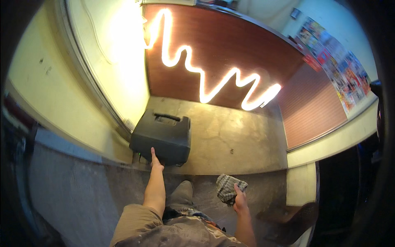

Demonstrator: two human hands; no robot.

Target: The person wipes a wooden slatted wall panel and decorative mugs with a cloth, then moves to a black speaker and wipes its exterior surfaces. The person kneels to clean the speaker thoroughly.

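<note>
A large dark grey portable speaker cabinet (163, 132) with a recessed carry handle (167, 116) stands on the raised concrete floor, close to the left wall. My left hand (155, 160) reaches to its near side, with one digit laid up against the casing. The other fingers are hidden, so a grip there cannot be made out. Bunched in my right hand (240, 199) is a checkered cloth (228, 188), held in front of me to the right with the thumb on top. The cloth is apart from the speaker.
A glowing zigzag light strip (202, 83) crosses the brown panel (222, 40) at the back. Ahead of me runs the edge of a raised floor (234, 139). Posters (333, 61) cover part of the right wall. A brown chair (296, 219) stands at lower right.
</note>
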